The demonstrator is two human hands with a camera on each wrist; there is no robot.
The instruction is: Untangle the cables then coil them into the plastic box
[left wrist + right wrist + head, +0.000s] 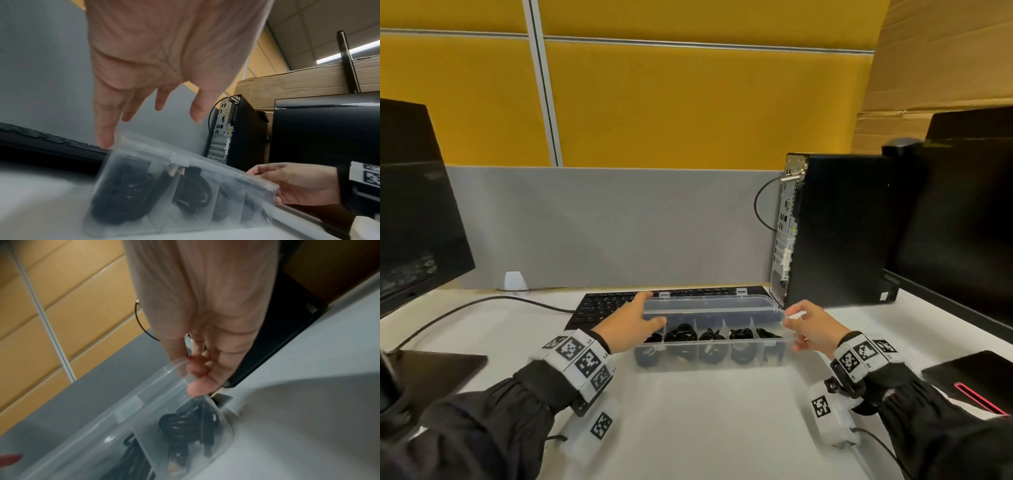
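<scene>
The clear plastic box (709,356) sits on the white desk (688,428) just in front of the keyboard (599,305), black coiled cables (681,334) in its 5 compartments. The left hand (630,323) grips the half-raised lid (709,305) at one end; the right hand (811,329) pinches the other.

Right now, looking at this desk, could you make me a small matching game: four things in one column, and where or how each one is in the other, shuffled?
Things
1. lid
2. cables
3. keyboard
4. computer tower

Places or states
A. upright at the right, behind the plastic box
B. flat behind the box, partly hidden by it
C. coiled in the box's compartments
D. half lowered, held at its ends by the left hand and right hand

Pairs: 1-D, 2-C, 3-B, 4-A
</scene>
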